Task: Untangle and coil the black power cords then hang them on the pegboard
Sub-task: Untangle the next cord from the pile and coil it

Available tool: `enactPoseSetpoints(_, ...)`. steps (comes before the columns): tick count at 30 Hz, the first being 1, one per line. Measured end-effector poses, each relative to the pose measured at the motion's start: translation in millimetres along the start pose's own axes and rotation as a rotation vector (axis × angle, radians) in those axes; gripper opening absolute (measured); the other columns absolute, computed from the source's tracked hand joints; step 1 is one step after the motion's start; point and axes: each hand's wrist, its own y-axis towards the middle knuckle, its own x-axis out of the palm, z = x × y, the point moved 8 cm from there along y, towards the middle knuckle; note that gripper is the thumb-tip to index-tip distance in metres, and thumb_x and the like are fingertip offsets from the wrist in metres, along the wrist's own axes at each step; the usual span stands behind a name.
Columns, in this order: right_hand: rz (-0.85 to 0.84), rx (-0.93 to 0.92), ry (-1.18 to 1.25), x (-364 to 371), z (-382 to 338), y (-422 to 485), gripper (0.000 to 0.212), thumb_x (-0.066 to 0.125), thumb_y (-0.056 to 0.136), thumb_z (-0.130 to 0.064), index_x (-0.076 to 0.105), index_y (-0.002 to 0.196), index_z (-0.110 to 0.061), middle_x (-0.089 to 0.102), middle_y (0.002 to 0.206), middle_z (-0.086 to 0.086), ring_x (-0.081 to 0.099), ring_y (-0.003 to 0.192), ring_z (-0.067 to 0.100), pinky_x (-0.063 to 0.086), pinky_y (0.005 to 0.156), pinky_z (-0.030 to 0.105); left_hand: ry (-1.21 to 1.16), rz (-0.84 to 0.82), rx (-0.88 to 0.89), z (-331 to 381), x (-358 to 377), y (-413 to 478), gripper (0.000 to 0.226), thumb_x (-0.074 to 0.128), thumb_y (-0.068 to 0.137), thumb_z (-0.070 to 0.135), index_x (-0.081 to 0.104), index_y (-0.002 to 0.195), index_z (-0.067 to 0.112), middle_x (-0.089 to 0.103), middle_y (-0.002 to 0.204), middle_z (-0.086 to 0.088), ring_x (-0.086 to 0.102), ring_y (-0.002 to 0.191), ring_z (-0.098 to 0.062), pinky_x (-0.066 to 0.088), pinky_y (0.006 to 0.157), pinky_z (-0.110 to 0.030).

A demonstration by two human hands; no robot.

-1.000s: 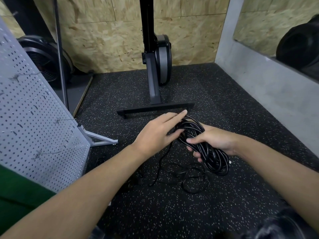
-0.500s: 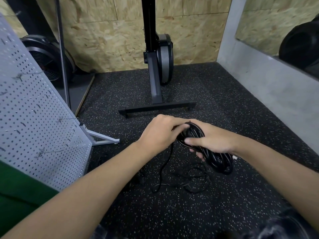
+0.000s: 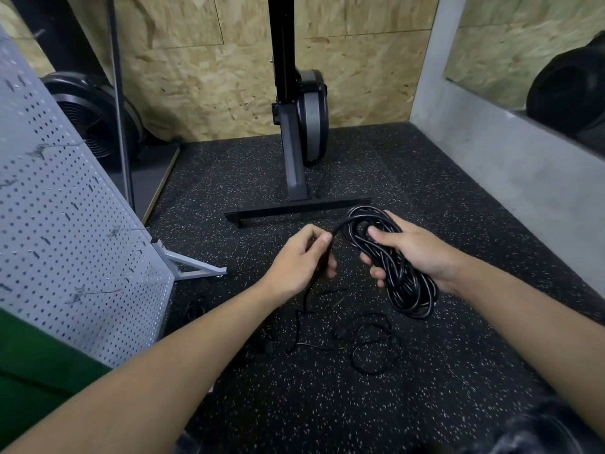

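My right hand (image 3: 414, 253) grips a coil of black power cord (image 3: 397, 276) of several loops, held above the speckled floor. A free strand runs from the top of the coil to my left hand (image 3: 299, 262), which pinches it between thumb and fingers just left of the coil. Below my hands the loose tail of the cord (image 3: 370, 347) lies in tangled loops on the floor, with a plug (image 3: 269, 345) at its left. The grey pegboard (image 3: 62, 231) leans at the left, with wire hooks (image 3: 122, 230) sticking out of it.
A black exercise machine (image 3: 299, 126) with a crossbar foot (image 3: 294, 209) stands just beyond my hands. A fan (image 3: 91, 116) sits behind the pegboard. A grey concrete ledge (image 3: 510, 165) borders the right. The pegboard's metal foot (image 3: 193, 268) reaches onto the rubber floor (image 3: 327, 404).
My left hand has pulled away from the coil to the left and closed on a strand. My right hand has tilted the coil up, so its loops show more.
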Motion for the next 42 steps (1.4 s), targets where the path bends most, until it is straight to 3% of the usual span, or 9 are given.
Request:
enactPoseSetpoints(6, 0.148, -0.046, -0.143, -2.4, 6.8, 8.1, 0.036, 0.062, 0.105, -0.031, 0.049, 0.138, -0.037, 0.068, 0.083, 0.012, 0.063, 0.063, 0.024, 0.058, 0.062, 0.041, 0.001, 0.287, 0.011, 17.4, -13.2, -4.0, 0.026, 0.060, 0.106, 0.030, 0.060, 0.088, 0.012, 0.070, 0.068, -0.004, 0.061, 0.049, -0.016, 0.049, 0.053, -0.027)
enactPoseSetpoints(13, 0.196, -0.180, -0.283, 3.7, -0.4, 8.1, 0.070, 0.078, 0.093, -0.030, 0.036, 0.147, -0.045, 0.076, 0.100, 0.006, 0.072, 0.069, 0.022, 0.060, 0.065, 0.034, -0.067, 0.223, -0.081, 9.2, 1.9, 0.3, 0.017, 0.068, 0.098, 0.025, 0.075, 0.085, 0.018, 0.078, 0.078, -0.001, 0.076, 0.079, -0.026, 0.061, 0.079, -0.048)
enactPoseSetpoints(20, 0.223, -0.193, -0.315, -0.5, -0.9, 9.3, 0.088, 0.087, 0.083, -0.014, 0.039, 0.152, -0.040, 0.065, 0.133, -0.010, 0.060, 0.123, 0.006, 0.041, 0.115, 0.037, -0.041, 0.150, -0.009, 25.1, -0.8, -0.9, 0.014, 0.078, 0.094, 0.019, 0.077, 0.084, 0.009, 0.078, 0.071, -0.005, 0.077, 0.070, -0.020, 0.057, 0.065, -0.026)
enactPoseSetpoints(23, 0.203, -0.168, -0.282, 6.1, 1.8, 9.7, 0.085, 0.086, 0.082, -0.007, 0.044, 0.149, -0.037, 0.069, 0.127, -0.009, 0.064, 0.118, 0.007, 0.046, 0.110, 0.034, 0.036, 0.154, 0.049, 32.2, -2.8, -1.7, 0.016, 0.081, 0.091, 0.019, 0.077, 0.079, 0.010, 0.076, 0.067, -0.002, 0.075, 0.065, -0.017, 0.052, 0.061, -0.019)
enactPoseSetpoints(27, 0.194, -0.113, -0.057, 8.4, 1.8, 11.4, 0.069, 0.074, 0.087, 0.007, 0.047, 0.140, -0.028, 0.072, 0.109, 0.017, 0.076, 0.079, 0.031, 0.063, 0.070, 0.042, 0.075, 0.272, 0.008, 23.9, -10.2, -2.1, 0.022, 0.074, 0.094, 0.032, 0.069, 0.080, 0.015, 0.074, 0.082, 0.000, 0.068, 0.078, -0.012, 0.055, 0.081, -0.028)
enactPoseSetpoints(33, 0.233, -0.199, 0.219, -7.5, -8.6, 14.1, 0.053, 0.065, 0.093, 0.007, 0.047, 0.133, -0.022, 0.065, 0.089, 0.022, 0.066, 0.069, 0.031, 0.060, 0.081, 0.062, -0.080, -0.510, -0.268, -13.6, 52.6, -15.8, 0.041, 0.029, 0.113, 0.028, 0.067, 0.122, 0.017, 0.077, 0.120, -0.004, 0.071, 0.116, -0.020, 0.049, 0.112, -0.044)
enactPoseSetpoints(37, 0.307, -0.241, 0.239, -23.2, -13.1, 10.6, 0.057, 0.063, 0.092, 0.008, 0.044, 0.136, -0.023, 0.064, 0.086, 0.019, 0.065, 0.066, 0.028, 0.062, 0.074, 0.054, -0.059, -0.666, -0.298, -19.9, 62.1, -21.1, 0.040, 0.032, 0.114, 0.024, 0.070, 0.124, 0.017, 0.074, 0.127, -0.008, 0.068, 0.124, -0.024, 0.046, 0.115, -0.045)
enactPoseSetpoints(39, 0.368, -0.245, 0.239, -33.2, -14.7, 9.1, 0.060, 0.063, 0.092, 0.009, 0.043, 0.139, -0.023, 0.064, 0.084, 0.017, 0.064, 0.063, 0.026, 0.062, 0.067, 0.049, -0.063, -0.643, -0.260, -21.2, 57.8, -17.7, 0.035, 0.039, 0.114, 0.025, 0.072, 0.119, 0.015, 0.077, 0.116, -0.011, 0.071, 0.114, -0.022, 0.051, 0.110, -0.042)
enactPoseSetpoints(42, 0.447, -0.251, 0.199, -44.8, -14.6, 6.5, 0.068, 0.063, 0.090, 0.008, 0.039, 0.142, -0.029, 0.064, 0.085, 0.016, 0.064, 0.062, 0.025, 0.060, 0.064, 0.045, 0.092, -0.472, -0.049, -10.4, 42.3, -6.4, 0.030, 0.052, 0.110, 0.029, 0.077, 0.107, 0.013, 0.075, 0.082, -0.007, 0.068, 0.077, -0.017, 0.052, 0.072, -0.023)
